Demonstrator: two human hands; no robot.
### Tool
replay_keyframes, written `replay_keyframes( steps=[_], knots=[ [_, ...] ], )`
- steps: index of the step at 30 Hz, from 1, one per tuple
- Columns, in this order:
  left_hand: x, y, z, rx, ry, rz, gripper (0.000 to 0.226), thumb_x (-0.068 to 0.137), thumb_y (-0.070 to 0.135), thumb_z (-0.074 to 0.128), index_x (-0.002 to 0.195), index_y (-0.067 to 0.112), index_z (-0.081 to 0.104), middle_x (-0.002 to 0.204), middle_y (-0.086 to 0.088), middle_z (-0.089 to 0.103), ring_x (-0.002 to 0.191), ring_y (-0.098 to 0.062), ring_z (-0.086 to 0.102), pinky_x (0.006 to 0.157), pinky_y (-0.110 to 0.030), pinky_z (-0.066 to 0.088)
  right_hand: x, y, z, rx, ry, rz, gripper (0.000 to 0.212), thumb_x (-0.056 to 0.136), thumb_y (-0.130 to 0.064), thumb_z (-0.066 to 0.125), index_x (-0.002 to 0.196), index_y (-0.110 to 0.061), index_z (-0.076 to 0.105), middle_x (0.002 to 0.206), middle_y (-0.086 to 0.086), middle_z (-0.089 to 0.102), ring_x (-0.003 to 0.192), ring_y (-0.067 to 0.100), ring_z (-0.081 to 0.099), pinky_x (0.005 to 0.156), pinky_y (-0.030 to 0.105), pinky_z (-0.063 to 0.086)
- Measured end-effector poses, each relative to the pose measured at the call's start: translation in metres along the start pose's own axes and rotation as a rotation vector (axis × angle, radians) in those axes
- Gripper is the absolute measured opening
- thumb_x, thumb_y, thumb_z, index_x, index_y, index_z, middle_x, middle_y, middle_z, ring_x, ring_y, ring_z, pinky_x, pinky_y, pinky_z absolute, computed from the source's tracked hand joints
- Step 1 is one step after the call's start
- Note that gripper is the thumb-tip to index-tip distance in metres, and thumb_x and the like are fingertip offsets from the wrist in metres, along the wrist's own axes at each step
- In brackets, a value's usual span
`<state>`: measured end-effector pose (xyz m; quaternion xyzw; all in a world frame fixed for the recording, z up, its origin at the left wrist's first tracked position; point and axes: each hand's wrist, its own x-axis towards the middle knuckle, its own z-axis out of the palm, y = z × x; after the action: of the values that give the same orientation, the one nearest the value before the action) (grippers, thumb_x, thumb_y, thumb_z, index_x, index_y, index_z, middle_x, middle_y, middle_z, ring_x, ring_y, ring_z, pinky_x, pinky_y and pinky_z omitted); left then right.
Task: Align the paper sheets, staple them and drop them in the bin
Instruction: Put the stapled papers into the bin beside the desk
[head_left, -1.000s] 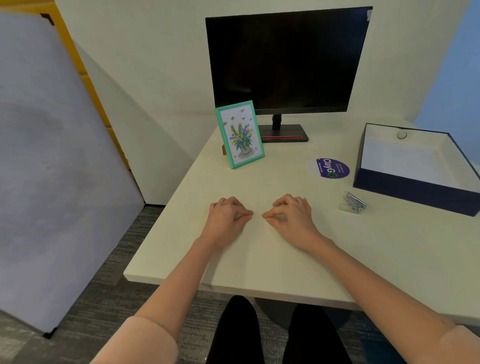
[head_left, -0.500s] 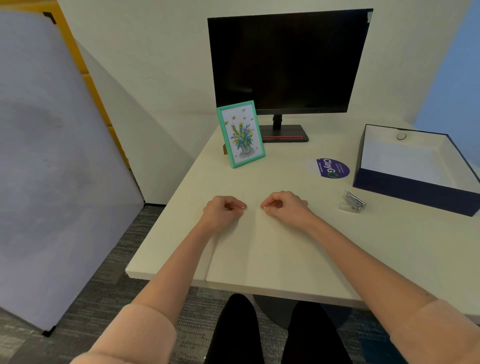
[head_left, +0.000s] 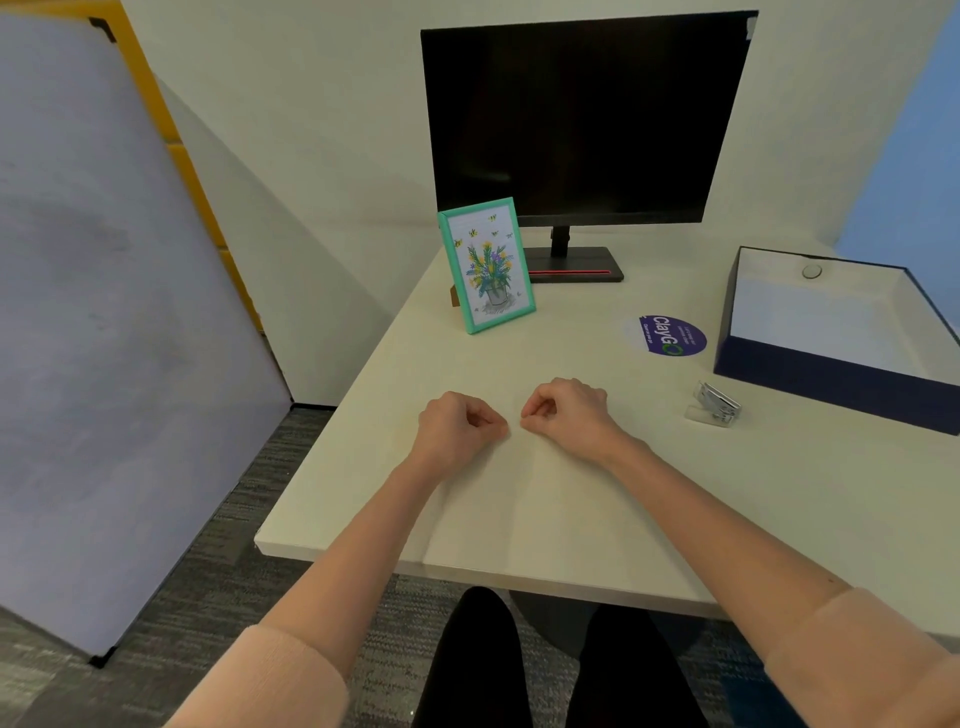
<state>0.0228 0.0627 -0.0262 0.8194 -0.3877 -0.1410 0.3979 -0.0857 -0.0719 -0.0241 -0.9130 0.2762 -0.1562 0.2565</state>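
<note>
Cream paper sheets (head_left: 524, 509) lie on the cream desk in front of me, reaching the desk's front edge and hard to tell from its surface. My left hand (head_left: 457, 428) and my right hand (head_left: 569, 415) sit side by side at the sheets' far edge. Both have their fingers curled, thumb and forefinger pinched on that edge. A small silver stapler (head_left: 714, 405) lies to the right of my right hand, apart from it. Behind the stapler stands the bin, a dark blue open box (head_left: 831, 382) with a white inside.
A black monitor (head_left: 582, 114) stands at the back of the desk, with a green picture frame (head_left: 485, 265) in front of it on the left. A purple round sticker (head_left: 672, 335) lies near the box. A large grey board (head_left: 104, 312) leans at the left, off the desk.
Both hands have gone from lying flat with fingers spread on the sheets to curled pinches at the far edge. They have moved slightly away from me.
</note>
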Motion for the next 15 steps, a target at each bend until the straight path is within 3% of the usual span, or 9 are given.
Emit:
replay_keyframes(
  steps=[2, 4, 10, 15],
  knots=[
    [-0.002, 0.001, 0.004, 0.069, -0.006, 0.042, 0.004, 0.075, 0.025, 0.076, 0.079, 0.024, 0.077, 0.079, 0.011, 0.074, 0.081, -0.011, 0.064, 0.095, -0.038, 0.046, 0.003, -0.001, 0.000, -0.045, -0.011, -0.032, 0.001, 0.079, -0.029, 0.068, 0.078, -0.029, 0.067, 0.071, -0.016, 0.057, 0.093, 0.010, 0.056, 0.082, 0.031, 0.026],
    [-0.004, 0.003, 0.006, 0.110, 0.002, 0.069, 0.005, 0.075, 0.024, 0.075, 0.079, 0.024, 0.077, 0.081, 0.009, 0.074, 0.085, -0.013, 0.065, 0.096, -0.042, 0.044, 0.006, -0.003, 0.000, -0.120, -0.032, -0.076, 0.003, 0.082, -0.027, 0.065, 0.080, -0.027, 0.068, 0.076, -0.013, 0.058, 0.099, 0.013, 0.053, 0.084, 0.032, 0.026],
    [-0.006, 0.011, 0.010, 0.266, 0.045, 0.158, 0.008, 0.078, 0.023, 0.067, 0.079, 0.024, 0.075, 0.082, 0.008, 0.074, 0.085, -0.013, 0.065, 0.097, -0.035, 0.038, 0.010, -0.007, -0.002, -0.287, -0.154, -0.137, 0.011, 0.091, -0.022, 0.049, 0.085, -0.024, 0.059, 0.092, -0.008, 0.055, 0.109, 0.019, 0.044, 0.093, 0.039, 0.027],
    [-0.006, 0.019, 0.008, 0.461, 0.016, 0.266, 0.015, 0.081, 0.018, 0.058, 0.082, 0.022, 0.072, 0.084, 0.006, 0.072, 0.084, -0.017, 0.063, 0.086, -0.032, 0.031, 0.010, -0.009, -0.001, -0.402, -0.205, -0.141, 0.012, 0.094, -0.022, 0.039, 0.085, -0.023, 0.047, 0.109, 0.004, 0.055, 0.112, 0.024, 0.041, 0.093, 0.041, 0.027]
  ],
)
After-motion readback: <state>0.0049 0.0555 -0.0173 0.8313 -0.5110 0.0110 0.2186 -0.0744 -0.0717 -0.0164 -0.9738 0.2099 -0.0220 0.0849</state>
